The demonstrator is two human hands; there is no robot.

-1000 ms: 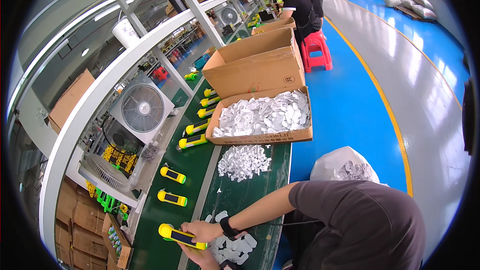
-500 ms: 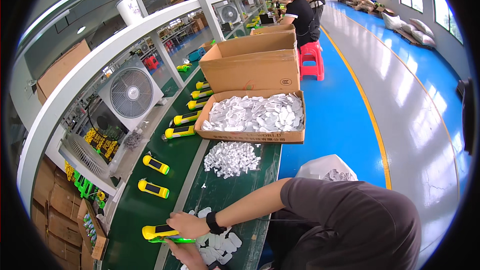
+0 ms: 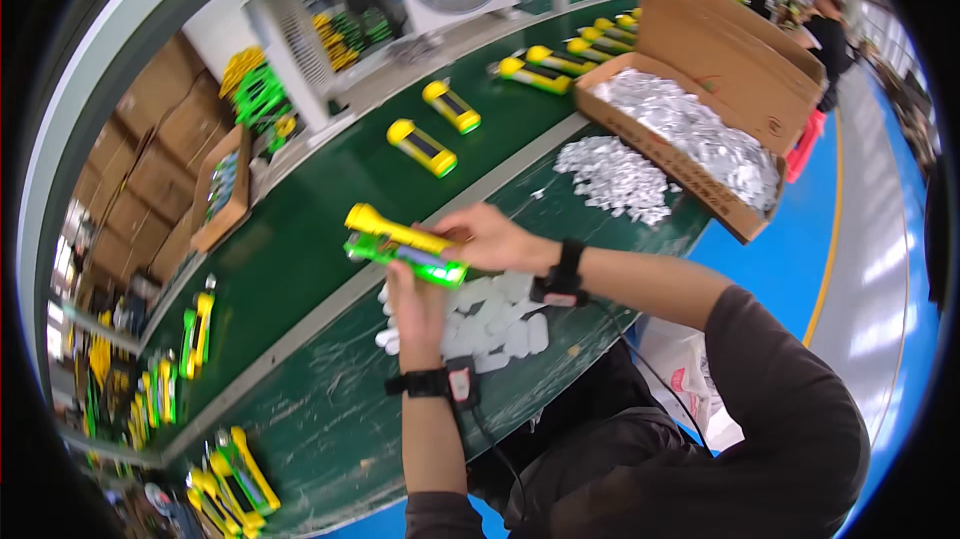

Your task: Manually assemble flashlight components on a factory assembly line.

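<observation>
Green bench [image 3: 330, 439] lies beneath; above its white pads [image 3: 490, 327], left hand [image 3: 418, 304] grips green shell [image 3: 372, 248], right hand [image 3: 492, 237] grips yellow shell [image 3: 397, 230]; keeping both steady and well aligned seems wise.

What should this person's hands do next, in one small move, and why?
Probably the right hand should lift the yellow shell slightly while the left hand steadies the green shell: the two look parted but close together, with a bluish part showing between them.
</observation>
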